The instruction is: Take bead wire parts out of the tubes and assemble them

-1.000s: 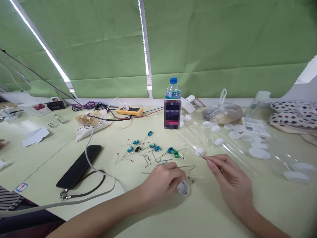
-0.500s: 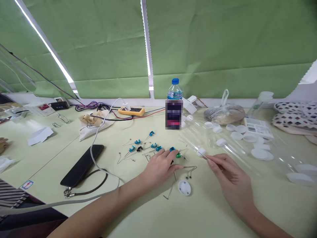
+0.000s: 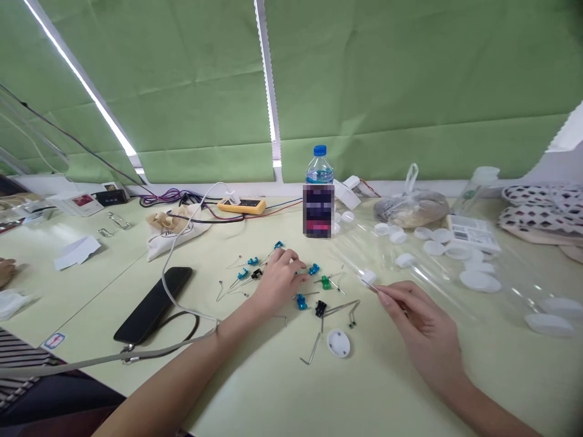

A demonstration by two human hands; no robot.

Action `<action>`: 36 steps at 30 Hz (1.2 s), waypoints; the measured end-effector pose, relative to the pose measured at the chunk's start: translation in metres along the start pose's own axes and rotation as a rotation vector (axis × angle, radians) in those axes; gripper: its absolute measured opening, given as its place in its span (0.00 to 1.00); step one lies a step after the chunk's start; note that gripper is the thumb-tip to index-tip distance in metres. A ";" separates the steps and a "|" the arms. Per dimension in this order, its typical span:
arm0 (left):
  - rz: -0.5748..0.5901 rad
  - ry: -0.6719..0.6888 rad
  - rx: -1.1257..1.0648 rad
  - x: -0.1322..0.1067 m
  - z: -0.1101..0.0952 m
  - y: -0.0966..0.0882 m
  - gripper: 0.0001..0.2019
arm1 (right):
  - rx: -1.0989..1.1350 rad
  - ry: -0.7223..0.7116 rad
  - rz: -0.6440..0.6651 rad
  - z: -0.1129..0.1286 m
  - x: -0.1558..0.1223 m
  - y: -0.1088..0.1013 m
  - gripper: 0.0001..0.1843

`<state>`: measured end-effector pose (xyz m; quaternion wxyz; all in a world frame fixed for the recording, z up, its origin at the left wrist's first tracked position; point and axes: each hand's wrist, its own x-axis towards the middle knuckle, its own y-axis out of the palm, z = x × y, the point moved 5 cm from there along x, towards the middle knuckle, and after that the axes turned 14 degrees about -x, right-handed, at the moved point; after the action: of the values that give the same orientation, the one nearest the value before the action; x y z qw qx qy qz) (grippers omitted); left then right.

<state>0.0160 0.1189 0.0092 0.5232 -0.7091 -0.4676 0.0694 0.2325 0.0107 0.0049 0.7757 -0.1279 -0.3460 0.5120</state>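
Observation:
My left hand (image 3: 277,278) reaches out over a scatter of small blue, green and black components with wire leads (image 3: 314,268), its fingers curled down onto the blue ones; what it grips, if anything, is hidden. My right hand (image 3: 421,325) rests on the table to the right, fingers pinched on a thin metal wire (image 3: 371,285) that points up left toward a small white cap (image 3: 368,277). A round white cap (image 3: 338,343) and bent wire pieces (image 3: 314,349) lie between my hands.
A black phone (image 3: 152,303) with a grey cable lies at left. A water bottle (image 3: 318,194), a yellow meter (image 3: 241,206), a cloth bag (image 3: 175,227), a plastic bag (image 3: 410,209) and several white caps (image 3: 437,246) stand farther back. Another person's hand (image 3: 5,270) shows at the far left.
My left hand has moved away from the round white cap, up and left onto the blue components. My right hand has stayed put with the wire.

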 end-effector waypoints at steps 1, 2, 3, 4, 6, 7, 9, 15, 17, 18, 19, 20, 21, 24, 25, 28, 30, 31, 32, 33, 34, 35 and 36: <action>0.012 0.015 0.010 0.001 -0.003 0.005 0.08 | -0.003 -0.002 -0.002 0.000 0.000 0.000 0.05; 0.024 0.028 0.021 0.002 -0.005 0.009 0.08 | -0.004 -0.005 -0.002 0.000 0.001 0.001 0.05; 0.035 0.039 0.031 0.004 -0.007 0.013 0.09 | -0.003 -0.005 -0.003 0.000 0.001 0.001 0.05; 0.046 0.048 0.039 0.005 -0.008 0.017 0.10 | -0.001 -0.006 -0.002 -0.001 0.001 0.001 0.05; 0.072 0.067 0.045 0.009 -0.009 0.021 0.12 | 0.000 -0.011 0.002 -0.001 0.001 0.001 0.05; 0.085 0.075 0.044 0.011 -0.009 0.022 0.12 | 0.000 -0.015 0.005 -0.001 0.001 0.002 0.05; 0.108 0.084 0.034 0.015 -0.009 0.023 0.11 | -0.006 -0.023 0.013 -0.001 0.002 0.002 0.05; 0.116 0.038 -0.052 0.021 -0.006 0.027 0.07 | 0.008 -0.029 0.030 -0.001 0.001 0.004 0.06; 0.091 0.010 -0.110 0.021 -0.006 0.023 0.06 | 0.004 -0.035 0.031 -0.001 0.001 0.003 0.06; 0.073 -0.005 -0.141 0.020 -0.007 0.019 0.05 | 0.000 -0.037 0.033 -0.001 0.001 0.003 0.06; 0.054 -0.017 -0.164 0.020 -0.010 0.013 0.05 | -0.002 -0.038 0.032 -0.002 0.001 0.002 0.06; 0.033 -0.034 -0.212 0.018 -0.012 0.007 0.06 | -0.003 -0.036 0.036 -0.002 0.000 0.002 0.06; 0.015 -0.053 -0.282 0.017 -0.016 0.000 0.07 | 0.000 -0.034 0.040 -0.001 0.000 0.002 0.06; -0.025 -0.203 -0.912 0.010 -0.025 -0.015 0.09 | 0.010 -0.029 0.058 0.000 -0.002 0.002 0.09; -0.025 -0.249 -1.142 0.007 -0.029 -0.017 0.11 | 0.010 -0.030 0.068 0.001 -0.003 0.002 0.10; 0.044 -0.365 -1.603 -0.001 -0.037 -0.015 0.10 | 0.000 -0.042 0.099 0.003 -0.005 0.003 0.10; 0.077 -0.437 -1.761 -0.006 -0.038 -0.011 0.07 | -0.007 -0.054 0.108 0.004 -0.006 0.004 0.10; 0.075 -0.467 -1.812 -0.007 -0.036 -0.009 0.05 | -0.010 -0.059 0.107 0.005 -0.006 0.004 0.10; 0.065 -0.490 -1.848 -0.008 -0.034 -0.007 0.04 | -0.013 -0.065 0.103 0.005 -0.005 0.004 0.10; 0.052 -0.505 -1.871 -0.009 -0.032 -0.005 0.04 | -0.017 -0.070 0.101 0.005 -0.005 0.004 0.11; 0.041 -0.516 -1.881 -0.010 -0.030 -0.003 0.03 | -0.021 -0.076 0.099 0.005 -0.005 0.004 0.11; 0.028 -0.521 -1.881 -0.010 -0.028 -0.001 0.03 | -0.024 -0.084 0.099 0.006 -0.004 0.004 0.11; 0.018 -0.524 -1.873 -0.011 -0.026 0.001 0.03 | -0.026 -0.094 0.102 0.006 -0.004 0.004 0.11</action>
<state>0.0257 0.0928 0.0160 -0.3742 -0.8038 -0.4297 -0.1710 0.2246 0.0079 0.0047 0.7298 -0.1313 -0.3820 0.5516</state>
